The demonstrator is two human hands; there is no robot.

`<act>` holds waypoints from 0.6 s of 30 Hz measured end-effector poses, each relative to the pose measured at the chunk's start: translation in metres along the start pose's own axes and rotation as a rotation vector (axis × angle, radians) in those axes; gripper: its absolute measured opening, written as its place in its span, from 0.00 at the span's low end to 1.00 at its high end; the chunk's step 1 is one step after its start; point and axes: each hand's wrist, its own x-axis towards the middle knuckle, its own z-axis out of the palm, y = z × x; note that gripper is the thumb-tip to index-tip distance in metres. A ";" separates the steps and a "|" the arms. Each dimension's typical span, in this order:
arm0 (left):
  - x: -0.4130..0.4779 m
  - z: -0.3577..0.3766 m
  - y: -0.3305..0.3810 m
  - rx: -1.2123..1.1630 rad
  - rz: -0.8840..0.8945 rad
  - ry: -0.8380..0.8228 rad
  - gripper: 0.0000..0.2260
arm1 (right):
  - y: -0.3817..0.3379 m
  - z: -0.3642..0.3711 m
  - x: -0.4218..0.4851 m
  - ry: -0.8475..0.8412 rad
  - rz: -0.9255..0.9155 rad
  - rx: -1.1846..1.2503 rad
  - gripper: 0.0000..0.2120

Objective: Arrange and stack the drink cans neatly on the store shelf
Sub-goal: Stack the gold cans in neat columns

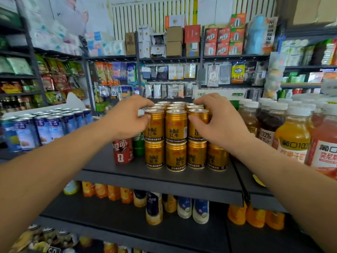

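Gold Red Bull cans (pixel 176 141) stand two layers high on the dark top shelf (pixel 160 177). The lower front row has several cans; the upper layer runs back in rows. My left hand (pixel 127 117) grips the upper front left can (pixel 156 126) from its left side. My right hand (pixel 218 119) wraps the upper front right can (pixel 196 125), fingers over its rim, hiding part of it. The upper middle can (pixel 176 126) stands free between both hands.
A red cola can (pixel 123 151) and a green can (pixel 139 146) stand left of the stack. Blue cans (pixel 47 127) fill the far left; juice bottles (pixel 291 136) crowd the right. Lower shelves hold bottles (pixel 154 207). Bare shelf lies in front of the stack.
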 end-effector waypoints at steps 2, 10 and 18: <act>-0.005 0.004 -0.006 -0.007 0.002 -0.029 0.22 | -0.013 0.013 0.004 -0.092 -0.068 -0.067 0.27; 0.003 0.013 -0.018 -0.127 0.008 -0.032 0.23 | -0.033 0.041 0.011 -0.197 -0.069 -0.252 0.27; 0.023 0.007 -0.034 -0.076 0.157 -0.120 0.17 | -0.044 0.044 0.019 -0.206 0.008 -0.315 0.24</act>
